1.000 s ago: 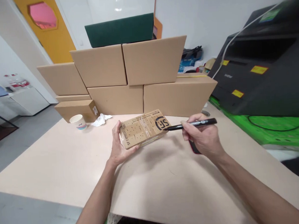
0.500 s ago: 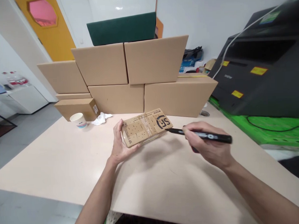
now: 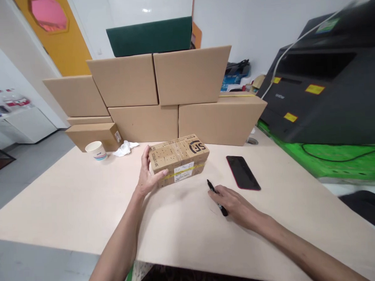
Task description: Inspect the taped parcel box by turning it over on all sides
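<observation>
A small brown cardboard parcel box (image 3: 175, 151) with SF Express printing rests on the table, its taped front with a white label facing me. My left hand (image 3: 149, 177) grips its left end, thumb along the front and fingers behind. To the lower right, low over the tabletop, my right hand (image 3: 233, 202) has its fingers closed on a black marker pen (image 3: 211, 185); the thumb crosses the pen's middle. Beyond that hand lies a phone (image 3: 243, 172) with a dark screen and red edge.
Large cardboard boxes (image 3: 143, 123) are stacked along the back, topped by a dark green box (image 3: 150, 37). A paper cup (image 3: 96, 152) and crumpled tissue (image 3: 125, 148) stand at left. At right, a dark printer (image 3: 316, 106) sits above a green surface (image 3: 337, 163).
The parcel has tilted down onto the table, bringing its labelled front into view. My right hand has moved down and left with the marker pen, away from the parcel, uncovering the phone.
</observation>
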`<state>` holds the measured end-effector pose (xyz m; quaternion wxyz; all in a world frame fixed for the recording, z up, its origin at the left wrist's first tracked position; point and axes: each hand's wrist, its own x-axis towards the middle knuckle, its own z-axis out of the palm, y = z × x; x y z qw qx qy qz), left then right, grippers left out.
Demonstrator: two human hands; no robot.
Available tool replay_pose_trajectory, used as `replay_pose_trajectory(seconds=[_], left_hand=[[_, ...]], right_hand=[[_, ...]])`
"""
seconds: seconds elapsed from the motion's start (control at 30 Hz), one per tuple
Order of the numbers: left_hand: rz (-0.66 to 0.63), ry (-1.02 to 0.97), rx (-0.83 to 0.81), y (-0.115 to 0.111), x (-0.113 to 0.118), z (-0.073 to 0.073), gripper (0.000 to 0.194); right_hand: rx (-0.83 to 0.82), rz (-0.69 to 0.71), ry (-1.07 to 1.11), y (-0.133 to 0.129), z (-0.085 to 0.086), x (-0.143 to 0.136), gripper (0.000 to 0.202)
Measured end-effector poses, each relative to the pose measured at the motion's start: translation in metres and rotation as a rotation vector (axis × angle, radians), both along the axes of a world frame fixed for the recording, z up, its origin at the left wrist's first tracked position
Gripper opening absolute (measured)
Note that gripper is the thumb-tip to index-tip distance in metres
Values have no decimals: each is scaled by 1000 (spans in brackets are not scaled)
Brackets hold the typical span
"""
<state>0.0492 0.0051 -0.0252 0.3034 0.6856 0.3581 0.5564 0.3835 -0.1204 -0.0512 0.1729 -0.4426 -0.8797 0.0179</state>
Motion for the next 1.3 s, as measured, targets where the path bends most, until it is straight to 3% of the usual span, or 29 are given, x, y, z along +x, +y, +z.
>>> replay_pose_trajectory(seconds=[0.17, 0.23, 0.33, 0.43, 0.5, 0.63, 0.9, 0.97, 1.07, 1.2, 1.3], left_hand=[[-63, -69, -83, 5, 1, 4, 112], [-71, -64, -94, 5, 0, 2, 112], [5, -16, -26, 0, -3, -1, 113], [163, 39, 145, -7, -5, 1, 115], [246, 64, 267, -12, -5, 3, 113], [305, 100, 496, -20, 3, 10, 107], [297, 269, 900, -40, 30, 15, 103], [258, 283, 957, -48, 40, 11, 96], [185, 321, 990, -60, 55, 5, 84], [47, 327, 940, -74, 70, 2, 69], [-139, 282, 641, -86, 81, 2, 67]], right_hand=[[-40, -44, -16, -2, -11, 1, 53], [-12, -122, -10, 1, -12, 8, 53], [34, -452, 9, 10, -2, 24, 47], [-46, -812, -42, 25, 12, 41, 66], [-170, -936, -89, 36, 18, 51, 80], [-320, -1038, -77, 55, 18, 65, 96], [-432, -1102, 222, 76, 18, 84, 122], [-400, -1078, 513, 76, 16, 84, 121], [-339, -995, 993, 71, 10, 77, 102], [-305, -878, 1245, 55, 6, 59, 85], [-214, -769, 1496, 39, 18, 39, 82]])
